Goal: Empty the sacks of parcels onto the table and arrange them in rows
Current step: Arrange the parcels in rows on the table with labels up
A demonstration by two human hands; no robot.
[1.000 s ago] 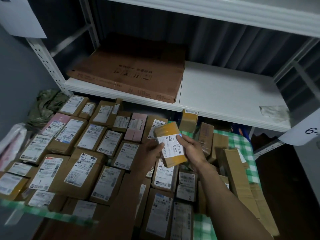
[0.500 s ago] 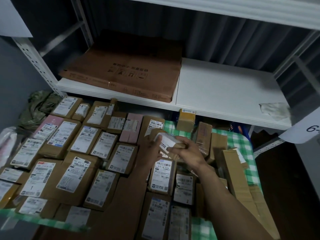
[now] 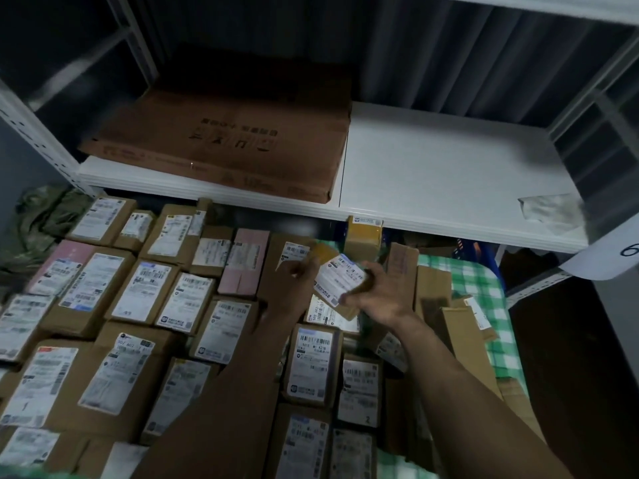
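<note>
Between my two hands is a small brown parcel (image 3: 340,276) with a white label, low over the far middle of the table. My right hand (image 3: 378,295) grips its right end. My left hand (image 3: 297,273) pinches its left end, where yellow tape shows. Several brown cardboard parcels with white labels lie in rows on the table, among them a large one (image 3: 100,382) at the near left and a pink one (image 3: 247,261) in the back row. The table's green checked cloth (image 3: 480,288) shows at the right. A green sack (image 3: 41,216) lies crumpled at the far left.
A white metal shelf (image 3: 442,174) overhangs the table's far edge, with a large flat brown carton (image 3: 235,146) on its left half. A small taped box (image 3: 363,238) stands under the shelf lip. Several long boxes (image 3: 463,337) lie loosely at the right of the table.
Both hands have lowered the small parcel from chest height and carried it away from me toward the back row. The parcel has turned from upright to lying nearly flat.
</note>
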